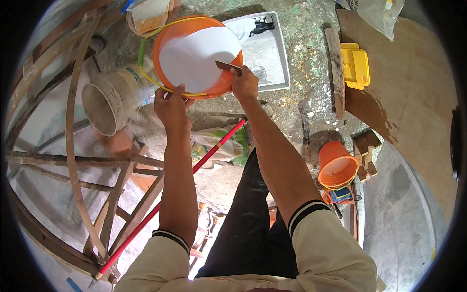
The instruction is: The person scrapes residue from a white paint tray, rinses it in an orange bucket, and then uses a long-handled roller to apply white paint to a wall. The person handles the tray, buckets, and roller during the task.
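Note:
Both my hands are on an orange plastic bucket (157, 54) holding white paint (189, 60). It has a yellow wire handle with a green grip (141, 52). My left hand (172, 106) grips the near left rim, its fingertips partly hidden beneath. With my right hand (245, 83), at the right side of the rim, I also hold a thin brown flat strip (227, 66), whose far end reaches over the bucket's mouth. Beyond and to the right of the bucket lies a white paint tray (285, 65), with white paint and a black patch at its far end.
A red pole (219, 145) slants across the floor near my legs. Wooden framework (74, 109) stands at left beside a dirty tipped bucket (100, 109). At right are a wooden plank (335, 73), a yellow plastic lid (355, 66) and a smaller orange bucket (337, 166).

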Tool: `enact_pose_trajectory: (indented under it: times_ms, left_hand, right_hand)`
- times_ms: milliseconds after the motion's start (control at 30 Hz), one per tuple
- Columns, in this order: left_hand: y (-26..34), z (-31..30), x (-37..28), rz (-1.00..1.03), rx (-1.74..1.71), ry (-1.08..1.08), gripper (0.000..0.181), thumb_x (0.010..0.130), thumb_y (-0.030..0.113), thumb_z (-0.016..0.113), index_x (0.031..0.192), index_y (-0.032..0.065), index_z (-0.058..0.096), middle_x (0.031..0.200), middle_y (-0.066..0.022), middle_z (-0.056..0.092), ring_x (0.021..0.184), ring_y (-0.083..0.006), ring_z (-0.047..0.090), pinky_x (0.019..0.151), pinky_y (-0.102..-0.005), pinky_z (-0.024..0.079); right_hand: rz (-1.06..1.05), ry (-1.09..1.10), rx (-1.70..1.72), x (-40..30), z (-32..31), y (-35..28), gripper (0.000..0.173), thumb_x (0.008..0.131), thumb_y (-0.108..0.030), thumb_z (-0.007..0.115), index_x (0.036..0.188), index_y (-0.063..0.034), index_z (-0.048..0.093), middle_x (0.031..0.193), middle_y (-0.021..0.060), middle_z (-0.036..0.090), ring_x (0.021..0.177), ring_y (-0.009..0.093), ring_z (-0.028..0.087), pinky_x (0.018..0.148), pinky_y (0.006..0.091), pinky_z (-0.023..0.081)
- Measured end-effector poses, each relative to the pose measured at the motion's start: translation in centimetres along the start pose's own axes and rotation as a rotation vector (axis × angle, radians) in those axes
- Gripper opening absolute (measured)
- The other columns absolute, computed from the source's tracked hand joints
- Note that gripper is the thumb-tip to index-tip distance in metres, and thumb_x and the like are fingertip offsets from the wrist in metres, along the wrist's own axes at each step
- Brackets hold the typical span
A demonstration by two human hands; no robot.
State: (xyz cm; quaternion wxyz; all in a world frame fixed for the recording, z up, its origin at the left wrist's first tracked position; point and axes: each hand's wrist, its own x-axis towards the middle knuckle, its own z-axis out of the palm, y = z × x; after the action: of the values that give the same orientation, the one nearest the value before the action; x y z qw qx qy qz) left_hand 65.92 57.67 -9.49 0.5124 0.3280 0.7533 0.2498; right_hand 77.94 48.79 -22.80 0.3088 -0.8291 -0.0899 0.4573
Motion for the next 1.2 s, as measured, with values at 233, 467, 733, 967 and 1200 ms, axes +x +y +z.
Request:
enact_pose_trajectory:
  times_ms: [233, 467, 733, 967, 1200]
  left_hand:
    - [0.2, 0.3, -0.3, 0.012, -0.009, -0.007, 0.027, 0.09, -0.003, 0.067, 0.109, 0.0011, 0.05, 0.105, -0.0158, 0.064, 0.089, -0.0265, 0.074, 0.08, -0.0412, 0.068]
    - [0.3, 0.5, -0.7, 0.038, 0.003, -0.006, 0.027, 0.09, -0.003, 0.067, 0.111, 0.0005, 0.05, 0.106, -0.016, 0.065, 0.091, -0.0253, 0.073, 0.081, -0.042, 0.067]
    - [1.1, 1.2, -1.6, 0.037, 0.009, -0.003, 0.023, 0.091, 0.0, 0.068, 0.108, 0.0017, 0.054, 0.106, -0.0127, 0.065, 0.091, -0.022, 0.071, 0.083, -0.0406, 0.065]
    - [1.3, 1.5, -2.2, 0.038, 0.005, 0.011, 0.022, 0.09, 0.0, 0.069, 0.105, 0.0025, 0.055, 0.103, -0.0091, 0.065, 0.089, -0.0187, 0.069, 0.08, -0.0375, 0.063]
    - [1.2, 1.5, -2.4, 0.061, 0.003, 0.012, 0.021, 0.089, 0.0, 0.069, 0.104, 0.0032, 0.055, 0.102, -0.0085, 0.065, 0.087, -0.0176, 0.068, 0.077, -0.0353, 0.063]
  right_hand:
    - [0.063, -0.05, 0.024, 0.7, 0.5, 0.6, 0.027, 0.099, -0.027, 0.067, 0.107, -0.0011, 0.067, 0.096, 0.0242, 0.073, 0.095, 0.044, 0.071, 0.083, 0.0511, 0.054]
    - [0.094, -0.08, 0.086, 0.6, 0.6, 0.5, 0.027, 0.099, -0.026, 0.067, 0.11, -0.0015, 0.067, 0.104, 0.025, 0.073, 0.102, 0.043, 0.07, 0.087, 0.0499, 0.054]
    - [0.089, -0.105, 0.085, 0.9, 0.4, 0.6, 0.029, 0.099, -0.025, 0.066, 0.109, 0.0019, 0.066, 0.104, 0.0245, 0.073, 0.102, 0.043, 0.07, 0.088, 0.0501, 0.054]
    - [0.095, -0.112, 0.125, 0.9, 0.3, 0.6, 0.029, 0.099, -0.025, 0.066, 0.109, 0.0022, 0.065, 0.104, 0.025, 0.073, 0.102, 0.043, 0.07, 0.087, 0.0505, 0.055]
    - [0.104, -0.114, 0.101, 0.9, 0.5, 0.7, 0.029, 0.099, -0.025, 0.067, 0.108, 0.0022, 0.065, 0.105, 0.0257, 0.073, 0.102, 0.044, 0.07, 0.087, 0.0512, 0.055]
